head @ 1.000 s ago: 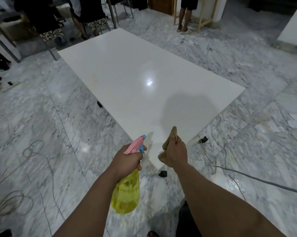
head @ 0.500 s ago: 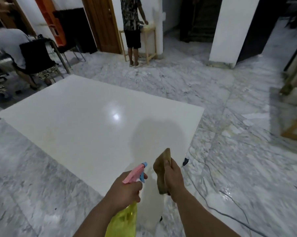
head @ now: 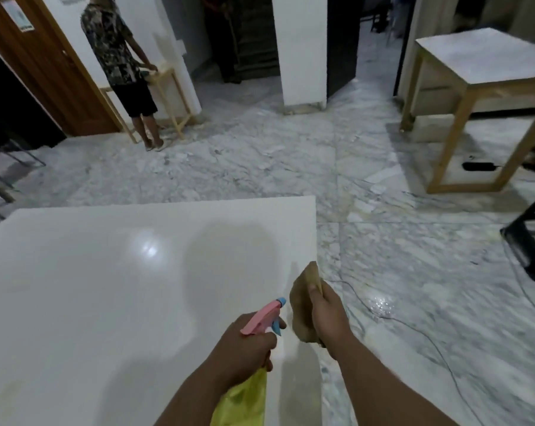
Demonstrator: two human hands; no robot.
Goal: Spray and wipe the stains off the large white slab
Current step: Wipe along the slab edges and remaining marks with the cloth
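Gripping spray bottle (head: 244,398) in left hand (head: 244,345), cloth (head: 303,305) bunched in right hand (head: 329,315), both over slab (head: 90,287) near its right edge.

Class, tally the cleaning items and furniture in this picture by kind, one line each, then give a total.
Spray bottle: 1
Cloth: 1
White slab: 1
Wooden tables: 2, one at right, one by the standing person
Total: 5
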